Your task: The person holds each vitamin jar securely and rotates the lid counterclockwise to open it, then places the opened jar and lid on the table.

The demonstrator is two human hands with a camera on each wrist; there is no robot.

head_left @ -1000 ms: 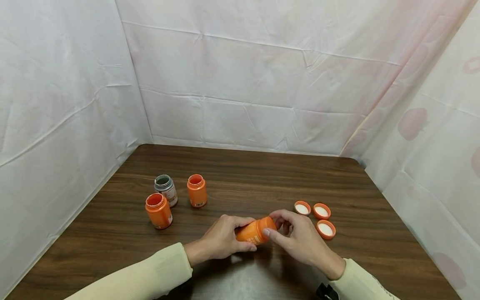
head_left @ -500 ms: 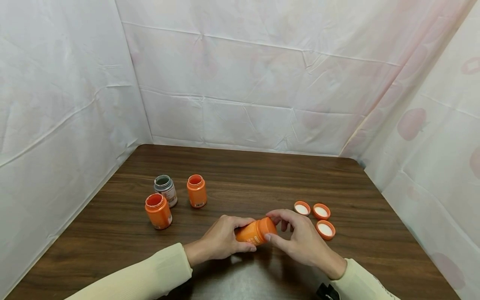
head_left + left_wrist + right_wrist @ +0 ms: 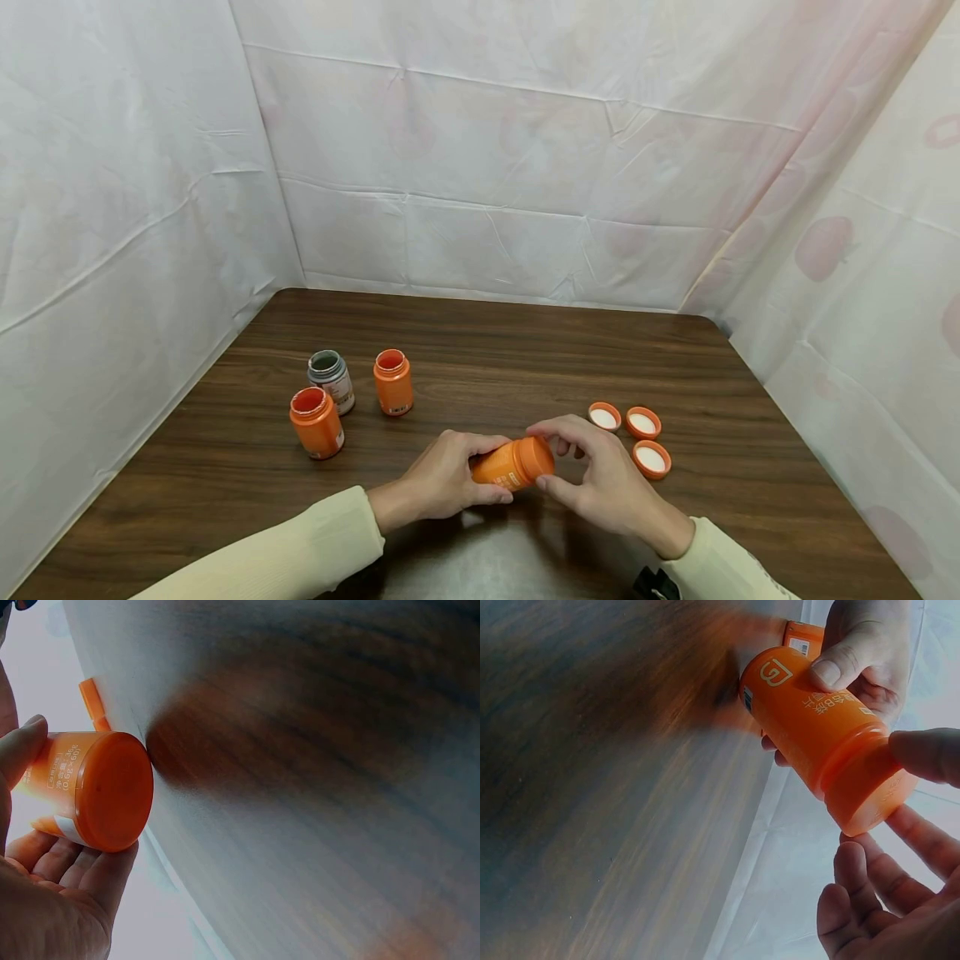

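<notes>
An orange pill bottle [image 3: 498, 467] lies tilted in my left hand [image 3: 446, 475], whose thumb and fingers grip its body from the left. Its matching cap [image 3: 536, 457] is on the neck and points right. My right hand [image 3: 600, 475] pinches this cap between thumb and fingertips. In the right wrist view the thumb lies on the cap [image 3: 870, 787] and the fingertips touch its far side, while some fingers curl free of it. The left wrist view shows the round base of the bottle [image 3: 112, 791] close to the tabletop.
Uncapped bottles stand upright at the left: a grey one [image 3: 335, 387], an orange one [image 3: 318, 429] in front of it, and another orange bottle [image 3: 394, 387] to its right. Three orange caps [image 3: 652, 459] with white liners lie upturned beyond my right hand. Pale curtains [image 3: 480, 167] enclose the table.
My right thumb and fingertips have shifted a little around the cap, so more of its end shows. The left hand and the bottle stay nearly still.
</notes>
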